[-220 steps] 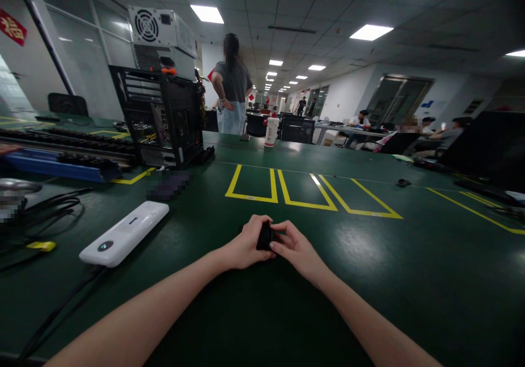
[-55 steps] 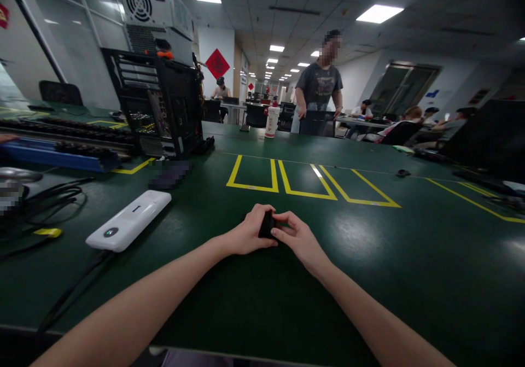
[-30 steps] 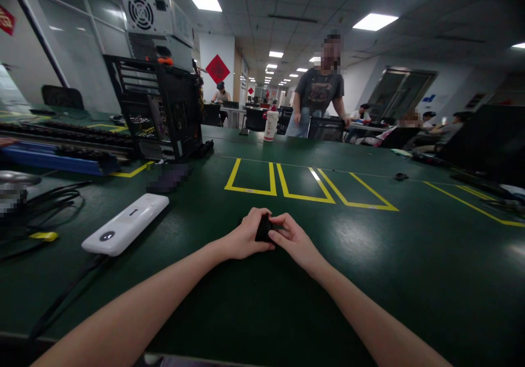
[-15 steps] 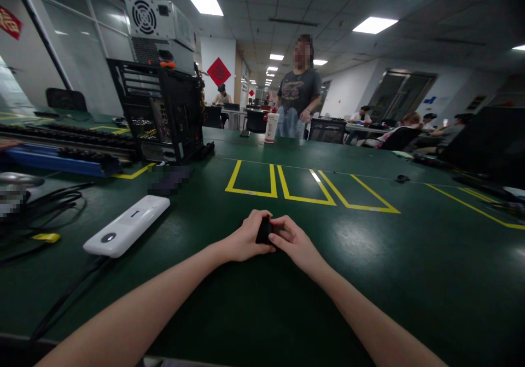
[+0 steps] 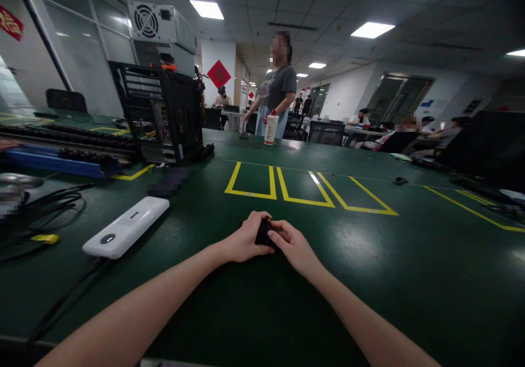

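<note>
A small black object (image 5: 261, 232) is between my two hands, low over the green table (image 5: 254, 312). My left hand (image 5: 245, 239) wraps round its left side, thumb below and fingers above. My right hand (image 5: 292, 244) touches its right side with thumb and fingertips pinched together. Much of the object is hidden by my fingers, and its exact shape is too dark to tell. Beyond my hands lie three yellow tape outlines (image 5: 251, 194) on the tabletop.
At left are a white device (image 5: 128, 227) with a cable, a dark pouch-like item (image 5: 169, 182), an open black computer case (image 5: 180, 110) and blue rails (image 5: 61, 160). A white cup (image 5: 269, 130) stands at the far edge, a person (image 5: 279, 93) behind it.
The person behind the table has moved left and turned, now behind the cup. My right fingers have shifted slightly on the black object; my left hand has barely moved.
</note>
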The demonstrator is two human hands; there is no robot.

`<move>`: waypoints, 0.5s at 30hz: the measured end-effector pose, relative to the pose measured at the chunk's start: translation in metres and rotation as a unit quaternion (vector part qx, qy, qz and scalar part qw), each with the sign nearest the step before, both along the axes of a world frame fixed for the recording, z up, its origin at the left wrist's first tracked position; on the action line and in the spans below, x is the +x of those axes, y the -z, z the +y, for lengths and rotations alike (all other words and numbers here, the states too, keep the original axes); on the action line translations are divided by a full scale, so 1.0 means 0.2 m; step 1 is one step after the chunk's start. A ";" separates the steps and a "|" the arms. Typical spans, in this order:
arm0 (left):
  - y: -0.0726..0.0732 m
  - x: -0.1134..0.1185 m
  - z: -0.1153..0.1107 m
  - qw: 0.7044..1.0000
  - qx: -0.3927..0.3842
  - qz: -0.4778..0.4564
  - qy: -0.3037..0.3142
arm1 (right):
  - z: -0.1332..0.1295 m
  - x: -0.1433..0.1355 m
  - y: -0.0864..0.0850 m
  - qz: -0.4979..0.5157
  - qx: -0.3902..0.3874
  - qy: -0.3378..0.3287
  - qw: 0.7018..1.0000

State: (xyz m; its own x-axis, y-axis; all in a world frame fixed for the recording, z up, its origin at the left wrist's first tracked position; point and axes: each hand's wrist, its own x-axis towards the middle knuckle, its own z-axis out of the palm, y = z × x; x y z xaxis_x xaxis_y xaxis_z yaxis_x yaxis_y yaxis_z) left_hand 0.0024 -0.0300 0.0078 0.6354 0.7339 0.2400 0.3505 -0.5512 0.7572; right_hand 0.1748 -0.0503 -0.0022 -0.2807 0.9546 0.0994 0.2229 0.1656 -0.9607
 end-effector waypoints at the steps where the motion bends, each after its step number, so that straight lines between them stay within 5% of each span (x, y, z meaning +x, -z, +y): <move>1: 0.00 0.00 0.00 1.000 0.001 -0.001 0.000 | 0.00 0.00 -0.01 0.003 -0.001 -0.008 1.000; 8: 0.04 0.02 0.04 1.000 0.007 0.000 -0.003 | -0.04 0.01 -0.06 0.044 -0.023 -0.043 0.998; 15: 0.05 0.04 0.04 1.000 0.028 0.005 -0.008 | 0.00 0.02 -0.03 0.049 0.019 -0.007 0.999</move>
State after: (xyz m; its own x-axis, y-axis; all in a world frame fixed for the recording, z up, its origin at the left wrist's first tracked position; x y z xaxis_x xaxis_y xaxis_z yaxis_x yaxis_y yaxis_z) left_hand 0.0100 -0.0217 -0.0026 0.6264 0.7295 0.2746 0.3674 -0.5870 0.7214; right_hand 0.1782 -0.0501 0.0033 -0.2818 0.9454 0.1638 0.1245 0.2053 -0.9707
